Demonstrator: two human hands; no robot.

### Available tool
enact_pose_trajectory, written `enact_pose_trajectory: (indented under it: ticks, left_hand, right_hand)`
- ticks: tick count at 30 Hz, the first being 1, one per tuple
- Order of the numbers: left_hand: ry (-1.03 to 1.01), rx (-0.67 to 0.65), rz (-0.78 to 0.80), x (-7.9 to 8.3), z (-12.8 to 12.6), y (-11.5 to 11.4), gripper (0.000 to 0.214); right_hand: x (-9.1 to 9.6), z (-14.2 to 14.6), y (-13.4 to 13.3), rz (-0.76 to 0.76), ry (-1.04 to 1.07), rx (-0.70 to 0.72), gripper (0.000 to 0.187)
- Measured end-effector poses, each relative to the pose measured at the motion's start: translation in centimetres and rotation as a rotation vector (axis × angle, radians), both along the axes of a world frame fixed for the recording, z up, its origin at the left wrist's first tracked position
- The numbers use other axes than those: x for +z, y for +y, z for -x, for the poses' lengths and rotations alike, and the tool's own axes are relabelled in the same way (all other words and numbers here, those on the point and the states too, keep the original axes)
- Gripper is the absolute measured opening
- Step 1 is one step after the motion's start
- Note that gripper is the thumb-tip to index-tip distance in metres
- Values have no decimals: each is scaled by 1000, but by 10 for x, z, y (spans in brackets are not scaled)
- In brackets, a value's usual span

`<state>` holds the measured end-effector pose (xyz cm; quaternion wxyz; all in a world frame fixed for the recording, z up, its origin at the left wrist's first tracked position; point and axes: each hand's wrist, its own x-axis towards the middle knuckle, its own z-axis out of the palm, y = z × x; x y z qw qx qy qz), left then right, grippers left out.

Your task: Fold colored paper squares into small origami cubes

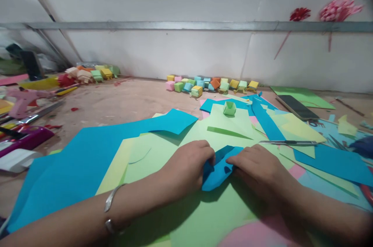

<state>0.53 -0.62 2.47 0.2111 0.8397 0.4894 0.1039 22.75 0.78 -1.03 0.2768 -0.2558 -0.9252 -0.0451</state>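
A small folded piece of blue paper [220, 173] is held between both hands, over light green sheets [163, 159]. My left hand [190, 165] has its fingers curled round the paper's left end. On the other side, my right hand [259, 167] pinches the right end with thumb and fingers. The paper has creases and a dark gap near its middle. Beyond the hands, a small green folded paper box [229, 108] stands on a green sheet. A thin craft knife [288, 143] lies to the right of my right hand.
Large blue sheets [72, 169] spread to the left. Small coloured paper boxes [196, 90] line the wall. A phone [297, 107] lies at the right by a green board [303, 96]. A pink glue gun [21, 101] and a purple tool [32, 138] lie at far left.
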Motion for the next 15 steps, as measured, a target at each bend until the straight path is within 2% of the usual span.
enact_pose_trajectory:
  ticks: [6,9,12,15]
  left_hand:
    - [-92,68,149,8,-4,0,29]
    - [-38,74,94,3,-7,-4,39]
    - [41,35,-6,-6,-9,-6,26]
    - [84,28,-41,-11,-8,-7,22]
  right_hand:
    - [0,7,4,153,37,-55,21]
    - [-2,10,2,143,-19,-76,21]
    - [-3,10,3,121,-40,-101,21]
    - [-3,6,6,97,-36,-112,25]
